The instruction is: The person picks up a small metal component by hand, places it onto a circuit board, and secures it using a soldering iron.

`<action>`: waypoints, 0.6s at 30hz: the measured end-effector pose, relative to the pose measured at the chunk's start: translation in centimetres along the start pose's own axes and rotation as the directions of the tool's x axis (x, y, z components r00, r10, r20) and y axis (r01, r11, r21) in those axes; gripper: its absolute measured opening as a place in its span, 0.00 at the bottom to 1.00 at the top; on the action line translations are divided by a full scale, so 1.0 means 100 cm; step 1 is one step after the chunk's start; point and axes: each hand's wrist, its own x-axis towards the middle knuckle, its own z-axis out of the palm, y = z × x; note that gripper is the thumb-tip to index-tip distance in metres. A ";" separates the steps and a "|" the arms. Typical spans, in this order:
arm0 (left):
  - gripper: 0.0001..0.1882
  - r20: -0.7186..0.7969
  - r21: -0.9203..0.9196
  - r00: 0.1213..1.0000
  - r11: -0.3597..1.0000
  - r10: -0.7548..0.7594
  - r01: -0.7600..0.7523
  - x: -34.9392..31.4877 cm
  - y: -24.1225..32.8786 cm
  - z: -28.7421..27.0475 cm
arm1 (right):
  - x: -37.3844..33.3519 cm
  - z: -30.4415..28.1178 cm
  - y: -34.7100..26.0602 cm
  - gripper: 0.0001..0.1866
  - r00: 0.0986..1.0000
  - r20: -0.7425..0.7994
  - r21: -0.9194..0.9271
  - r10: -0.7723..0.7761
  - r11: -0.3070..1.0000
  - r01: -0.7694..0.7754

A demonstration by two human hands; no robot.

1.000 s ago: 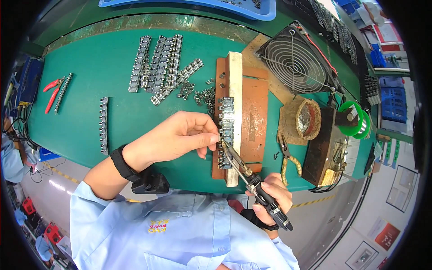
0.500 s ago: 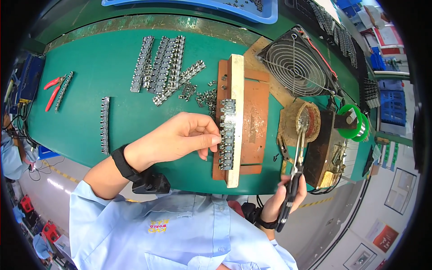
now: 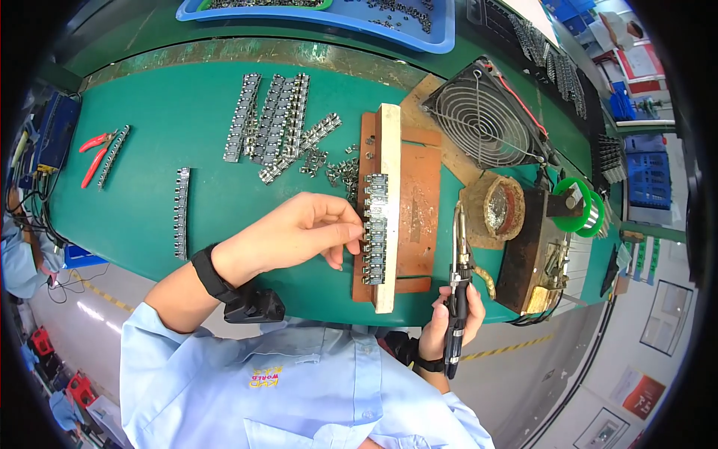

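Note:
My left hand [image 3: 307,228] is closed, thumb and forefinger pinched at the left edge of a strip of small circuit boards [image 3: 375,239]. That strip lies along a pale wooden bar [image 3: 387,150] on a reddish-brown base board [image 3: 419,202]. In my right hand [image 3: 467,314] is a black-handled soldering iron [image 3: 456,299], gripped with its metal tip pointing away from me. The tip is just left of a round, crusted pot [image 3: 502,208] and apart from the strip. Loose small metal parts [image 3: 345,172] are heaped left of the bar.
More board strips [image 3: 273,120] lie at the back, and a single strip [image 3: 182,213] sits to the left. Red-handled pliers [image 3: 95,157] are far left. A fan [image 3: 482,116], a green solder spool [image 3: 572,208] and a metal stand [image 3: 527,254] occupy the right. Behind is a blue tray [image 3: 441,26].
My right hand has drawn the soldering iron left and toward me, its tip leaving the pot. My left hand stays at the strip. The view has shifted slightly.

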 end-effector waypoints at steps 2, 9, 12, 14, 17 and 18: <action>0.08 -0.014 0.003 1.000 1.000 0.001 -0.001 -0.001 0.000 -0.001 | 0.000 0.002 -0.001 0.26 1.000 -0.010 0.044 -0.021 0.999 0.021; 0.07 0.025 0.043 0.998 0.997 0.063 -0.064 -0.002 -0.003 0.002 | 0.004 0.003 -0.007 0.23 0.986 0.033 -0.060 -0.161 0.985 0.163; 0.07 0.014 0.032 0.993 0.992 0.120 -0.120 -0.002 -0.006 0.003 | 0.004 0.005 -0.010 0.23 0.987 0.014 -0.071 -0.163 0.984 0.163; 0.07 0.022 0.030 0.990 0.989 0.142 -0.142 -0.003 -0.008 0.006 | 0.003 0.006 -0.011 0.22 0.989 0.016 -0.099 -0.147 0.984 0.148; 0.07 0.041 0.018 0.983 0.984 0.177 -0.178 -0.001 -0.009 0.011 | 0.004 0.007 -0.011 0.22 0.983 0.016 -0.140 -0.182 0.973 0.183; 0.06 0.026 0.039 0.978 0.978 0.206 -0.207 -0.001 -0.009 0.012 | 0.003 0.008 -0.011 0.22 0.981 0.022 -0.159 -0.195 0.968 0.196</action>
